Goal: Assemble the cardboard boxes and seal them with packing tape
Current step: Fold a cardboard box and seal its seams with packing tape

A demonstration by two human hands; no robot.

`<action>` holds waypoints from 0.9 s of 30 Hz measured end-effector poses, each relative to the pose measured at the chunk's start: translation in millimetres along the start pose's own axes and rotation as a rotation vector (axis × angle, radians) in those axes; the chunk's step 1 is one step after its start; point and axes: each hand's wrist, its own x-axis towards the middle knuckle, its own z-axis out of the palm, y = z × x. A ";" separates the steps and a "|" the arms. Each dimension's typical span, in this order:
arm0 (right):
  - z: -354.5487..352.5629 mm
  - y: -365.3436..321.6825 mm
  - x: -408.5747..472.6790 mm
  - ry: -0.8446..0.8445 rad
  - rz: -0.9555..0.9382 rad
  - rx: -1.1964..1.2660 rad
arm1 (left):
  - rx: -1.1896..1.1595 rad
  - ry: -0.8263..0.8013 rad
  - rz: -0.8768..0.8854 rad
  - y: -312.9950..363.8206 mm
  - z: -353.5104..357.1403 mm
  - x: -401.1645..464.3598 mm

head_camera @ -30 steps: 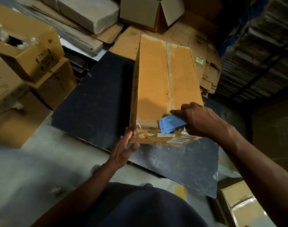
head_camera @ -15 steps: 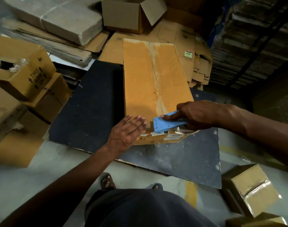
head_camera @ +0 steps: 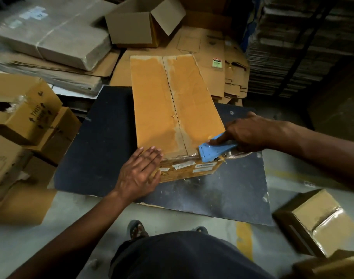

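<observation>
Blue plastic tape dispenser [head_camera: 216, 151] gripped in right hand [head_camera: 246, 135], at the tan cardboard box's [head_camera: 172, 109] near edge.
Left hand [head_camera: 140, 172] lies flat just left of it; open grey carton [head_camera: 140, 23] sits well beyond.

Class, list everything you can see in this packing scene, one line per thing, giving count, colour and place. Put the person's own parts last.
long cardboard box: one, tan, flaps closed, lying on the dark board
tape dispenser: one, blue, at the box's near right corner
dark board: one, black, on the floor under the box
open empty box: one, brown, far centre
wrapped bundle: one, grey-brown, far left
flattened cartons: a pile, brown, behind the long box
printed boxes: several, brown, stacked at left
taped box: one, brown, glossy tape, near right
left hand: flat, fingers straight, on the box's near left corner
right hand: grips the tape dispenser
</observation>
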 end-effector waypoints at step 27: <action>3.6 10.5 6.0 0.078 -0.086 0.062 | 0.107 -0.382 -0.332 137.3 29.3 77.2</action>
